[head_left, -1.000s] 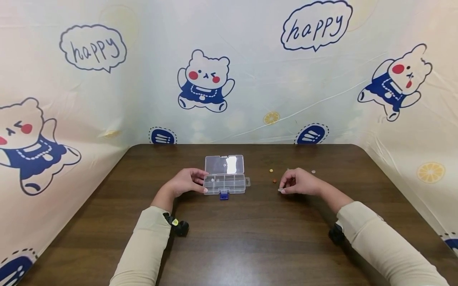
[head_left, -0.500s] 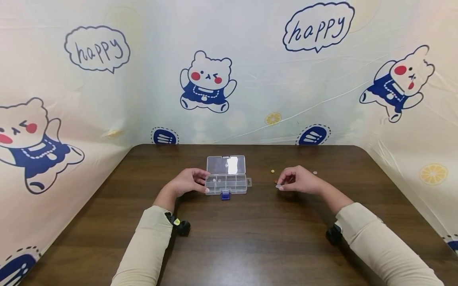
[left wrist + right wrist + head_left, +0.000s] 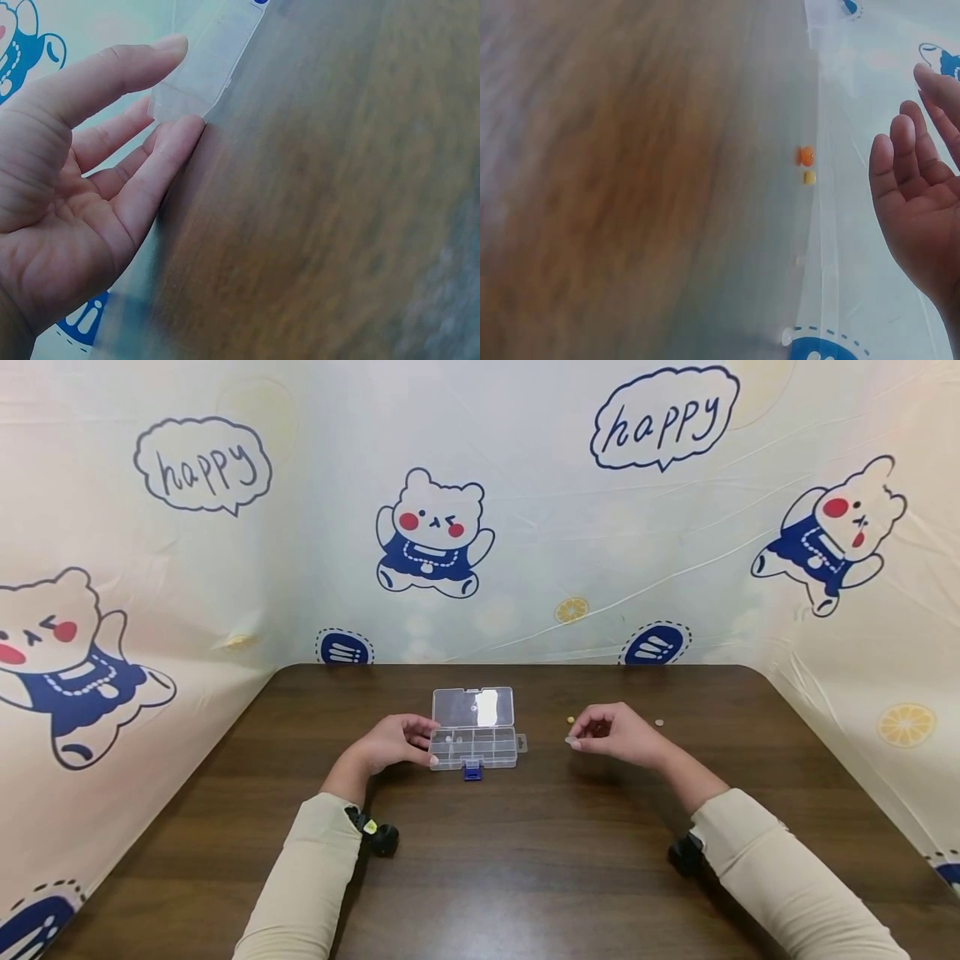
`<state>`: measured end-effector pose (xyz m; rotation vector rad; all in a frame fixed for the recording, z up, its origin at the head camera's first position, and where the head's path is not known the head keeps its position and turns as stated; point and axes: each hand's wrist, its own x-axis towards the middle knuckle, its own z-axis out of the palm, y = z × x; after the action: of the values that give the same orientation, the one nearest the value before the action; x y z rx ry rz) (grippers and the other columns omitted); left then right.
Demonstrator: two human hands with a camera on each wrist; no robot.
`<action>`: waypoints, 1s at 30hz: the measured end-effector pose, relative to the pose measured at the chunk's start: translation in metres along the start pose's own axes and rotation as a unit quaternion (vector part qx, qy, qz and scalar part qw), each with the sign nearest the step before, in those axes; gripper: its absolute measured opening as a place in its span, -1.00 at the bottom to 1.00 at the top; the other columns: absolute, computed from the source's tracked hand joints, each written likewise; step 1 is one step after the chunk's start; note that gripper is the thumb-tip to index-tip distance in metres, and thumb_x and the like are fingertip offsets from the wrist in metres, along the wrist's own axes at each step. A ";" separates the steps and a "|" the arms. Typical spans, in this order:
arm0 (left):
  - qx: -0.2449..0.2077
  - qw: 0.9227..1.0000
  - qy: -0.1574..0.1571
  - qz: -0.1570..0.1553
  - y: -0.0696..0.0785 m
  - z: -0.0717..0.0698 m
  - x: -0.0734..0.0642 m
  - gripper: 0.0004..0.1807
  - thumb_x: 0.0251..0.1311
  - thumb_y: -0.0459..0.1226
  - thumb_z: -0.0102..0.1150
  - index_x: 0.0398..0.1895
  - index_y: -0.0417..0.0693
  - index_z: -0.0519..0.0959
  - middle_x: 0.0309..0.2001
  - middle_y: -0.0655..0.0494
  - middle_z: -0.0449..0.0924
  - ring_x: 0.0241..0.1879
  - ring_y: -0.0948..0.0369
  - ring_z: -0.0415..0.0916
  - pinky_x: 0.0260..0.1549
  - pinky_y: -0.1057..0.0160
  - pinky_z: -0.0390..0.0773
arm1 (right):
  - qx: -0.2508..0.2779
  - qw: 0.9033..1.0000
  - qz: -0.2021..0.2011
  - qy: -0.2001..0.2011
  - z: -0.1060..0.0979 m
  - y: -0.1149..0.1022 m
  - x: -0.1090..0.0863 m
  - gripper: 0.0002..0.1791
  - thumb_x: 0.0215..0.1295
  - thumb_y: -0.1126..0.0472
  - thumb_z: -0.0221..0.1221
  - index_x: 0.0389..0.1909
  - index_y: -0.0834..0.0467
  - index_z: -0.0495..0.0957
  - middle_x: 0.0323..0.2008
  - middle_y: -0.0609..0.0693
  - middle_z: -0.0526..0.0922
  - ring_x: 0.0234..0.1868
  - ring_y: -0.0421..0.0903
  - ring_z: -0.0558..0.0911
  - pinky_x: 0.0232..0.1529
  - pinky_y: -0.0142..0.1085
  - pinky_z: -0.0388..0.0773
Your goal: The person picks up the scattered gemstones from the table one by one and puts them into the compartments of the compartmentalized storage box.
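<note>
1 pale piece (image 3: pixel 570 741) was pinched by fingers of the right hand (image 3: pixel 618 735), between the clear box (image 3: pixel 486 759) and the right edge of the counter (image 3: pixel 480 852); the left hand (image 3: pixel 390 743) gripped the box. A slackening pinch risked dropping the piece.

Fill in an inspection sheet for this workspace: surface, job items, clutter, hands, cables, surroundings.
Surface: dark wood-grain table.
Job items: clear divided box, lid open, pale pieces inside its left part; on the table, a yellow piece, an orange piece and at least one whitish piece.
Clutter: nothing seen.
Hands: left hand holds the box's left end; right hand pinches a small pale piece.
Cables: nothing seen.
Surroundings: backdrop printed with bears and "happy" bubbles.
</note>
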<state>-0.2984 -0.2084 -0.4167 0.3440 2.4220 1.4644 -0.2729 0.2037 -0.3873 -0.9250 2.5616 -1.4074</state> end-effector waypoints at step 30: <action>-0.003 1.000 -0.002 -0.003 0.002 0.000 -0.002 -0.30 -0.17 -0.41 0.56 0.15 -0.27 0.50 -0.03 -0.17 0.54 -0.08 0.04 0.53 -0.09 0.22 0.59 | 0.036 0.997 0.027 0.058 0.020 -0.050 0.015 -0.86 0.21 0.31 0.33 -0.23 0.28 0.66 -0.36 0.11 0.61 -0.38 0.08 0.49 -0.47 -0.32 0.50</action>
<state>-0.2967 -0.2078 -0.4145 0.3377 2.4128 1.4678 -0.2546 0.1608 -0.3562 -0.7782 2.5767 -1.5701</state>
